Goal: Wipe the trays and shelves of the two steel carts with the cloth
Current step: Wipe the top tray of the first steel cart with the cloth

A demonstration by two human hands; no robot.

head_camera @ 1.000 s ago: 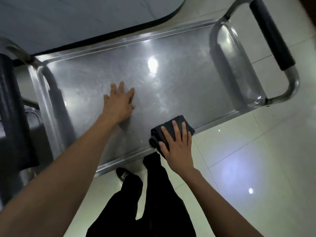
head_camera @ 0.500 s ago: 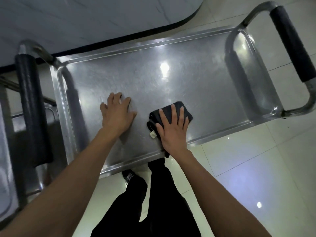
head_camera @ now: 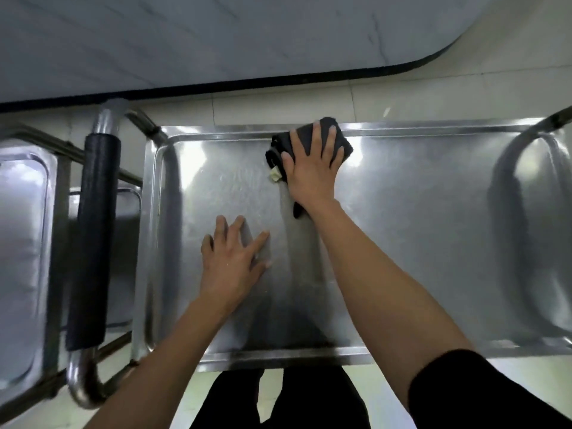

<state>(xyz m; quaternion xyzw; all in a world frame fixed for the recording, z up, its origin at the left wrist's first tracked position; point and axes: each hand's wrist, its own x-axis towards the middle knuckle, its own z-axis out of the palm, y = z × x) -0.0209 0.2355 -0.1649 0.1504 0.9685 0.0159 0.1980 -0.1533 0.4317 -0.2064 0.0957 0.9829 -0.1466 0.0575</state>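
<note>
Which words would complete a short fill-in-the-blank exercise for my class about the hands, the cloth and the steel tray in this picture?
1. The right hand presses flat on the dark ____.
2. The cloth lies at the tray's ____ edge, away from the person.
3. The left hand rests with its fingers spread on the bare steel ____.
4. The padded handle on the tray's left end is coloured ____.

Missing words: cloth; far; tray; black

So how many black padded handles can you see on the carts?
2. One black padded handle runs down the left, between the two steel carts. Another just peeks in at the top right edge. More may be out of view.
</note>
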